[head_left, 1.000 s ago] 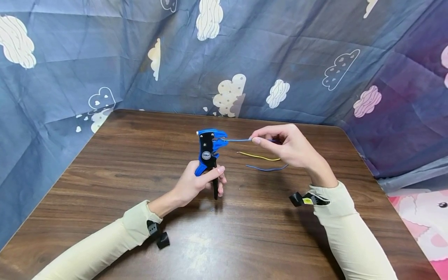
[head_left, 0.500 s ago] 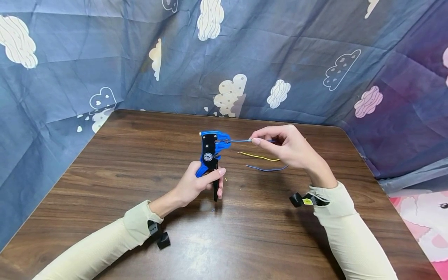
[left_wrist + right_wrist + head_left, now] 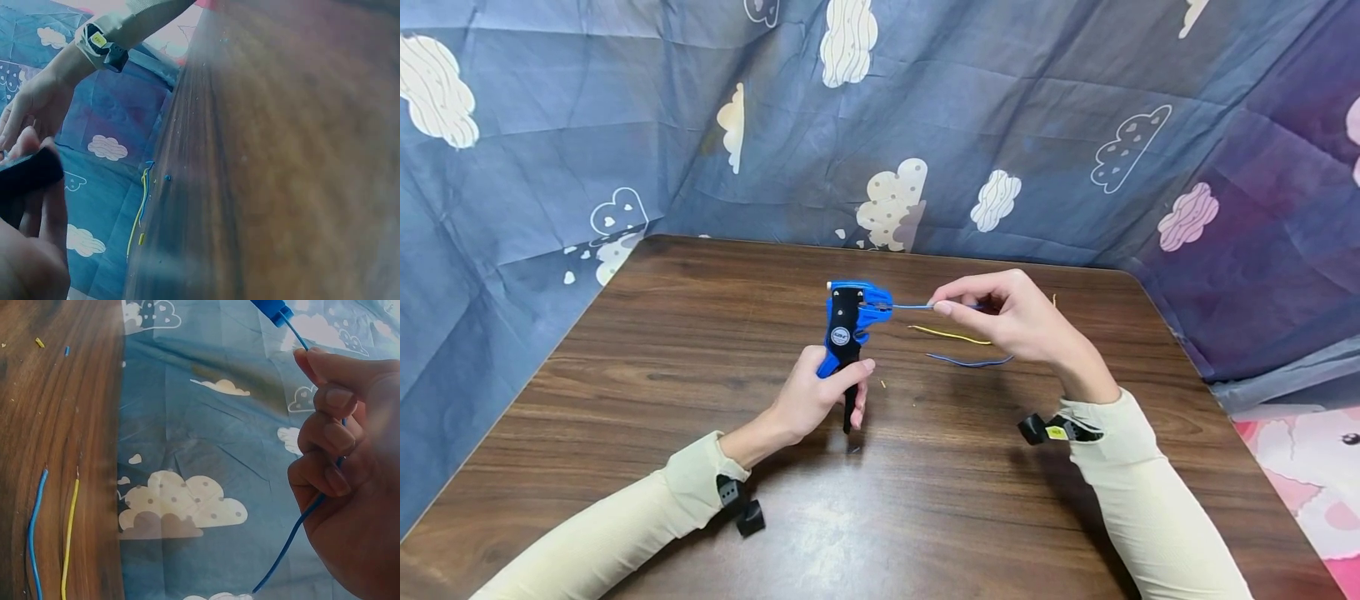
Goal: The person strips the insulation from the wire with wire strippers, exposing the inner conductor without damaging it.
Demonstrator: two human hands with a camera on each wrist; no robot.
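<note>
My left hand [image 3: 808,396] grips the handles of a blue and black wire stripper [image 3: 842,333], held upright above the table with its nose pointing right. The stripper's jaws have closed around one end of a blue wire [image 3: 912,307]. Between thumb and forefinger, my right hand [image 3: 1018,321] pinches that wire a short way from the jaws. The rest of the blue wire [image 3: 284,553] hangs down past the curled fingers in the right wrist view. In the left wrist view, a dark handle end [image 3: 34,175] shows within the left hand's fingers.
A yellow wire [image 3: 951,335] and another blue wire [image 3: 968,362] lie on the wooden table [image 3: 625,375] below the right hand. Both show bare ends in the right wrist view. Small yellow [image 3: 39,342] and blue scraps [image 3: 67,350] lie nearby. A cloud-patterned cloth [image 3: 790,192] hangs behind.
The stripper's jaws have closed on the blue wire as the left hand squeezed its handles together. The right hand has shifted slightly left with the wire.
</note>
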